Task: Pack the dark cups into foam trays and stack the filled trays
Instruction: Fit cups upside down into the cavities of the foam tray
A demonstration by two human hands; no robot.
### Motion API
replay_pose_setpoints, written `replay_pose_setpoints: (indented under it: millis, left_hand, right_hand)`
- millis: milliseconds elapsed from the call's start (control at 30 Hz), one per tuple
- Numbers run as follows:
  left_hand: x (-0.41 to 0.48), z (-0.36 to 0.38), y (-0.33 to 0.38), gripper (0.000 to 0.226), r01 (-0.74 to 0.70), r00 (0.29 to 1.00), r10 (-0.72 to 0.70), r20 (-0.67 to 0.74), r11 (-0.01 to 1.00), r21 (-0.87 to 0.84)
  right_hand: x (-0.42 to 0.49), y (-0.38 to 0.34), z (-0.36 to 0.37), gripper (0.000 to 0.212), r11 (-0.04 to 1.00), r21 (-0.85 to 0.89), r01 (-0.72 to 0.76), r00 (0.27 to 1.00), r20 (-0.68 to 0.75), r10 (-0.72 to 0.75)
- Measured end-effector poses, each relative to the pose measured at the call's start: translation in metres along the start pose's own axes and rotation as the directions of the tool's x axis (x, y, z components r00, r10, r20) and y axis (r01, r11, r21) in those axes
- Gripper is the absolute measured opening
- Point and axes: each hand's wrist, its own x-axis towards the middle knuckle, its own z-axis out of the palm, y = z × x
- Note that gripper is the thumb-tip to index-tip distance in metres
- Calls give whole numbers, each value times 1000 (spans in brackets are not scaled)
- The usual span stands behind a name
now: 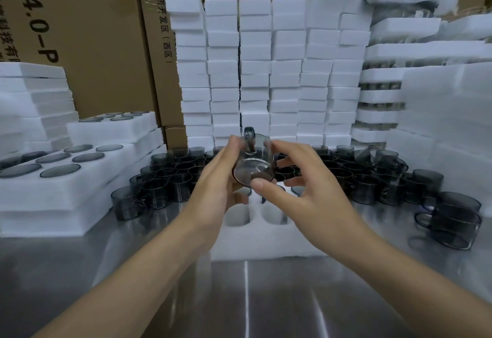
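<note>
Grip is shared: one dark cup (253, 170) is held between the left hand (221, 175), whose fingers are curled round its side, and the right hand (300, 186), whose thumb is pressed at the base rim with fingers reaching over the far wall. The cup is tilted, base turned toward the wearer and handle uppermost. Directly beneath the grip lies a foam tray (266, 239), with two empty pockets (238, 216) visible just below the held cup; the pockets farther back are hidden by the hands. Loose cups (170, 175) are crowded beyond the grip and to either side of it, and filled trays (80, 178) are stacked well off to its left.

The step in hand is judged to be the seating of this cup. It should be levelled before it is lowered, so that the rim meets the pocket squarely. The handle must be given room. Light foam is likely to shift, so the cup should be pressed straight down and never forced.
</note>
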Motion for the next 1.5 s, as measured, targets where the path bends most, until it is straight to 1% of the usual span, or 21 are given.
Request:
replay_pose_setpoints:
  millis: [33, 67, 133, 167, 233, 300, 433, 500, 567, 633, 767, 867, 900, 967, 1000, 1067, 1167, 1267, 1367, 1433, 1500]
  left_hand:
    - [0, 0, -1, 53, 23, 1000, -22, -12, 1000, 4]
    - [1, 0, -1, 48, 31, 998, -29, -53, 999, 22]
    - [2, -1, -3, 35, 26, 983, -14, -181, 998, 62]
    - [2, -2, -4, 33, 26, 971, -9, -240, 997, 67]
    - [3, -2, -3, 30, 14, 952, 11, -305, 997, 79]
    - [1, 0, -2, 28, -14, 959, 49, -280, 992, 126]
    - [-6, 9, -2, 42, -77, 996, 88, -32, 960, 268]
    - [-8, 10, -2, 41, -99, 995, 96, 24, 959, 266]
    - [-9, 11, 0, 43, -108, 994, 103, 36, 971, 211]
    - [-10, 11, 0, 46, -99, 995, 91, 49, 976, 196]
    - [-7, 11, -3, 43, -49, 999, 45, 30, 987, 151]
    - [-5, 10, -2, 47, 53, 998, -53, 28, 999, 0]
    - [-5, 9, -1, 46, 83, 996, -82, 21, 995, -46]
    - [-4, 10, 0, 35, 124, 992, -124, 5, 987, -99]
    - [-4, 10, 0, 33, 140, 990, -141, 1, 986, -94]
    - [-3, 11, -3, 35, 158, 987, -159, -7, 985, -74]
    - [-3, 10, -1, 34, 148, 988, -152, -32, 983, -111]
    - [-3, 9, 1, 48, 104, 994, -105, -19, 994, -14]
    - [-4, 9, -1, 53, 60, 998, -58, -40, 997, 50]
    - [-2, 6, -1, 56, 47, 996, -42, -81, 997, 55]
    - [2, -1, 2, 56, 48, 987, -43, -157, 999, 25]
  right_hand:
    - [0, 0, 0, 51, 1000, -11, 2, 1000, -25, -2]
    - [1, 0, 0, 50, 999, -37, 10, 998, -56, -12]
    - [2, 0, -3, 52, 995, -98, 26, 993, -116, -37]
    - [3, 0, -4, 52, 992, -123, 30, 989, -139, -47]
    - [4, 0, -6, 52, 986, -165, 31, 984, -167, -59]
    - [4, -1, -6, 51, 979, -200, 31, 983, -172, -66]
    - [1, -4, -3, 51, 979, -196, 50, 985, -150, -80]
    - [0, -6, -2, 50, 983, -172, 68, 983, -154, -96]
    - [0, -7, -3, 50, 987, -137, 82, 984, -145, -102]
    - [0, -8, -3, 50, 994, -82, 71, 990, -119, -80]
    - [0, -7, -4, 58, 999, -15, 42, 993, -107, -44]
    - [0, -6, -4, 66, 998, -16, 59, 990, -128, -61]
    - [-1, -6, -4, 67, 997, -18, 74, 987, -140, -76]
    - [-1, -7, -5, 71, 994, -17, 104, 981, -161, -106]
    - [0, -8, -5, 73, 994, -16, 109, 980, -166, -110]
    - [0, -9, -5, 78, 995, -16, 99, 981, -166, -100]
    - [0, -7, -6, 80, 995, -58, 82, 983, -161, -90]
    - [1, -2, -5, 80, 979, -180, 92, 983, -139, -118]
    - [3, 4, -4, 84, 964, -239, 118, 985, -95, -144]
    - [5, 9, -9, 87, 953, -286, 98, 993, -34, -112]
    - [9, 16, -22, 82, 932, -363, 24, 999, 43, -9]
